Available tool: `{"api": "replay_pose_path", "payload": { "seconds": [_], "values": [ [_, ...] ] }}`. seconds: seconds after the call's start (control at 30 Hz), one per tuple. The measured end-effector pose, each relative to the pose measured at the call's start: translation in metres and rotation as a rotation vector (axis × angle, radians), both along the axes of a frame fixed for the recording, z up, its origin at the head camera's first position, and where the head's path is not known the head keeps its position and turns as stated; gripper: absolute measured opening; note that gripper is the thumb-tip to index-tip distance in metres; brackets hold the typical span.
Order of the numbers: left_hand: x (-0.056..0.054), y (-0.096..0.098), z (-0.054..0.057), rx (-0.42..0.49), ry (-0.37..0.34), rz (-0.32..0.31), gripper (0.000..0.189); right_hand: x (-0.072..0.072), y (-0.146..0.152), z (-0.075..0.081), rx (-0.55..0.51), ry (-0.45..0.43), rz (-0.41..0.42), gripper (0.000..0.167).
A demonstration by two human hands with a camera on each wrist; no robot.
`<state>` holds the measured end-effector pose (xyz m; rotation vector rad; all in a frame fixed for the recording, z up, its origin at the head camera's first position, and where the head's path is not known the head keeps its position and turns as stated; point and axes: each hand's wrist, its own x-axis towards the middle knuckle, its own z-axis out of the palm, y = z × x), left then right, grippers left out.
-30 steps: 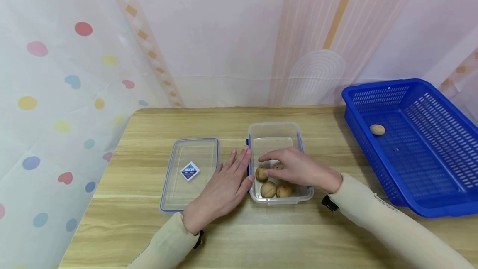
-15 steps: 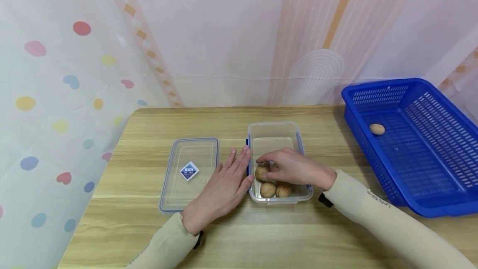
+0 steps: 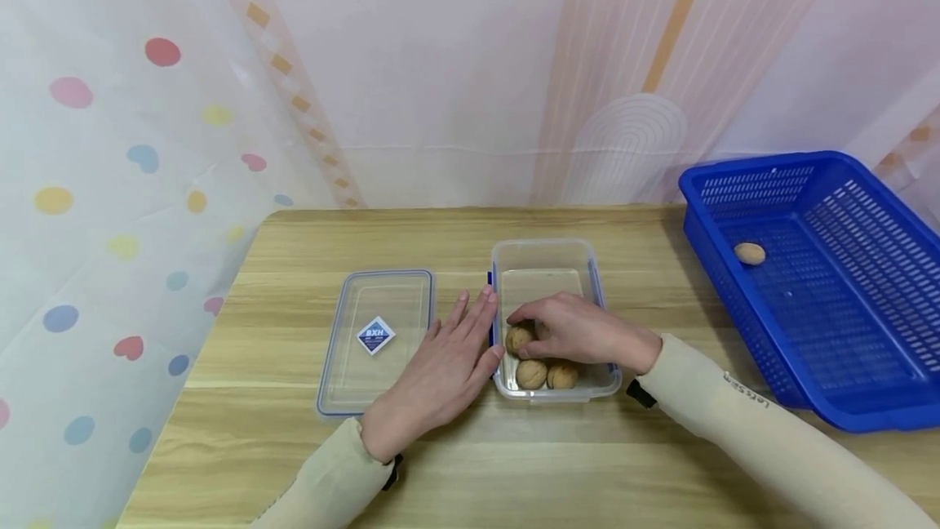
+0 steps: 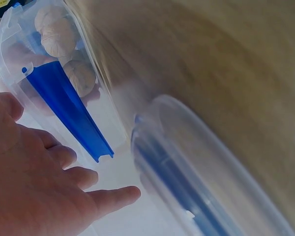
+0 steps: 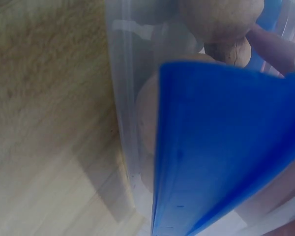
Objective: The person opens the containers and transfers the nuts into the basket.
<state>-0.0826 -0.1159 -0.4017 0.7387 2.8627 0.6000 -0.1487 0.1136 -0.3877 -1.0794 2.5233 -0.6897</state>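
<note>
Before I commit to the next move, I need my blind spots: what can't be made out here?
- Head view: the right hand covers part of the container, hiding what lies beneath it and whether it grips the leftmost walnut.
- Right wrist view: the blue flap blocks much of the walnuts.
- Left wrist view: the lid is blurred and cut off by the bottom edge.
- Head view: the right edge cuts off the blue basket.

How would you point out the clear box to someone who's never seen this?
On the table, look between the flat lid at left and the blue basket at right. There stands the box: unlike the lid it has walls, unlike the basket it is see-through.
</note>
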Motion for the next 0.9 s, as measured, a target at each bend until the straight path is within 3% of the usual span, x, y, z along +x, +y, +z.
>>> {"api": "replay_pose_path", "payload": {
  "seconds": [0.53,0.9],
  "values": [
    [-0.0001,0.0002,0.0008,0.005,0.01,-0.006,0.064,0.0012,-0.0006,-0.0016,-0.005,0.003,-0.005,0.033],
    [-0.0006,0.0005,0.0003,0.003,0.002,0.005,0.064,0.0009,0.0023,0.0017,-0.05,-0.013,-0.024,0.035]
  ]
}}
